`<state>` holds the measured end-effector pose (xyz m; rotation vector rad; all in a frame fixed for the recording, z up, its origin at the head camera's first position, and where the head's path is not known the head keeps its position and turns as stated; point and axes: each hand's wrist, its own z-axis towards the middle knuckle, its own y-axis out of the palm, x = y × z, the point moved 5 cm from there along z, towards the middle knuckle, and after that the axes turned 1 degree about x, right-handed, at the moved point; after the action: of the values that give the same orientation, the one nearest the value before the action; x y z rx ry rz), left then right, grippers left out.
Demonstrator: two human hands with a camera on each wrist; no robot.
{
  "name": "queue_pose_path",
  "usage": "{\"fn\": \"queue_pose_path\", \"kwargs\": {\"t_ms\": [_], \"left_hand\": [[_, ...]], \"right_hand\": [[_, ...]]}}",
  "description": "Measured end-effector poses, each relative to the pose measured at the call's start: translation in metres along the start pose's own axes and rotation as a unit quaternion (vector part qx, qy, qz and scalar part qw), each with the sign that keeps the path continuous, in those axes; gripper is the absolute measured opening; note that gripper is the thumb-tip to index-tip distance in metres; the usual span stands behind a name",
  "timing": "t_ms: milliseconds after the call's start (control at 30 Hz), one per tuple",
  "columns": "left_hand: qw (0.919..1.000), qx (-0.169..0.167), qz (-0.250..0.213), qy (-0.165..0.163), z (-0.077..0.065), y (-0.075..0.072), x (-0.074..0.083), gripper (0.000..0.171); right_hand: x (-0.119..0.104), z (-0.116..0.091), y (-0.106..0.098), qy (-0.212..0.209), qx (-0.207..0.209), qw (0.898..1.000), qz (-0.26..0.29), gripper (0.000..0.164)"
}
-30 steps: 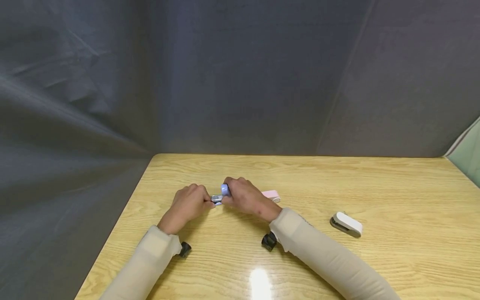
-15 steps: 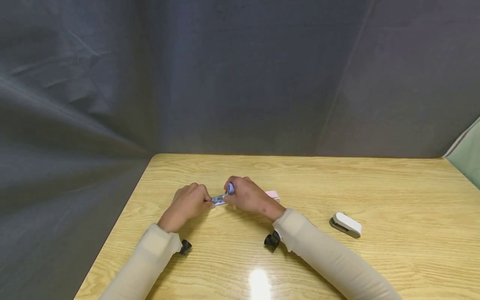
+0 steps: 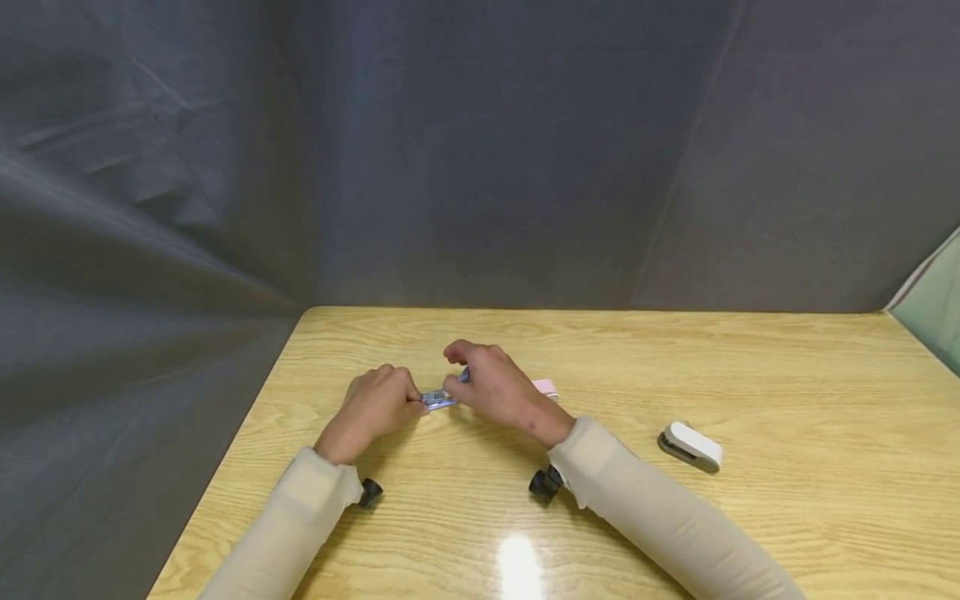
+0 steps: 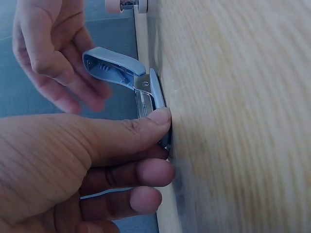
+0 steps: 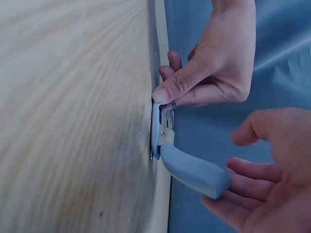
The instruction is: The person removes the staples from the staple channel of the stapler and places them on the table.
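Note:
A light blue stapler lies on the table with its top cover swung far back, baring the metal staple channel. My left hand pinches the front end of its base between thumb and fingers, hiding that end. Beside the raised cover is my right hand, its thumb spread away from the fingers. In the right wrist view the right fingers lie behind the cover's end, gripping nothing.
A pink stapler lies just beyond the right wrist, partly hidden by it. Farther right on the wooden table sits a white and grey stapler. A dark curtain borders the back and left sides.
The right hand has swung the stapler's cover back to the right, then loosened its fingers from it. The left hand has kept its pinch on the base.

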<state>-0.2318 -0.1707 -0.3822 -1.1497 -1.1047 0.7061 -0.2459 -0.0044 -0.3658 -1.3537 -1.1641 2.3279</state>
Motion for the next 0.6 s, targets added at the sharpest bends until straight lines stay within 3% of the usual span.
{"fn": "queue_pose_path", "kwargs": {"t_ms": [167, 333, 433, 600], "left_hand": [[1.0, 0.002, -0.002, -0.002, -0.001, 0.0, 0.0, 0.037], [1.0, 0.005, 0.001, 0.0, -0.001, 0.0, 0.0, 0.036], [0.9999, 0.004, 0.007, 0.005, 0.0, -0.001, 0.001, 0.04], [0.9999, 0.003, 0.01, 0.009, 0.001, 0.0, 0.003, 0.036]], "right_hand": [[-0.01, -0.001, -0.004, -0.037, 0.036, 0.999, -0.009, 0.032], [-0.015, -0.001, -0.003, -0.07, 0.059, 0.995, 0.037, 0.032], [-0.017, -0.001, 0.003, -0.08, 0.049, 0.994, 0.049, 0.034], [-0.017, -0.004, 0.015, -0.059, 0.011, 0.998, 0.011, 0.032]]}}
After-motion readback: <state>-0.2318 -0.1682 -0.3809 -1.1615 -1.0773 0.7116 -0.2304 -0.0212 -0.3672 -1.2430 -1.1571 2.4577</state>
